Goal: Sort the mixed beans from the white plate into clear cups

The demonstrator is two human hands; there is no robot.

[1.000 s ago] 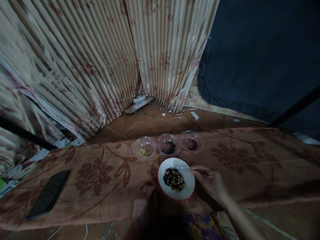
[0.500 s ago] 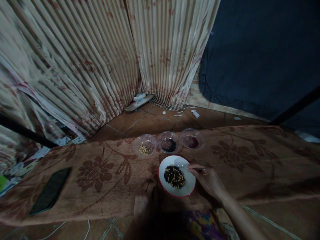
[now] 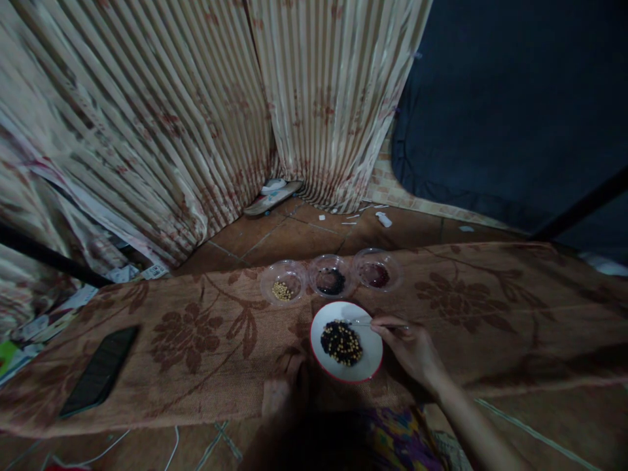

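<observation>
My right hand (image 3: pixel 409 350) pinches slim metal tweezers (image 3: pixel 363 323) over the right side of a white plate (image 3: pixel 370 356) with a red rim. The tips reach the edge of a mixed pile of black beans and yellow soybeans (image 3: pixel 342 343) on it; whether they grip a bean is too small to tell. Left of the plate, my left hand (image 3: pixel 283 386) rests on the cloth in shadow, its fingers curled in, with nothing visible in them. Behind the plate stand three clear plastic bowls: one with soybeans (image 3: pixel 281 291), one with black beans (image 3: pixel 333 281), one with dark red beans (image 3: pixel 379 276).
A patterned brown cloth (image 3: pixel 216 373) covers the narrow table. A dark phone (image 3: pixel 101 369) lies at the left. Beyond the table are a skateboard (image 3: pixel 272 199) and small white scraps (image 3: pixel 383 219) on the tiled floor, before striped curtains (image 3: pixel 318 98).
The tweezers' tips have shifted slightly left, closer to the bean pile, and the right hand has turned a little. The left hand stays in place. The whole view has shifted slightly.
</observation>
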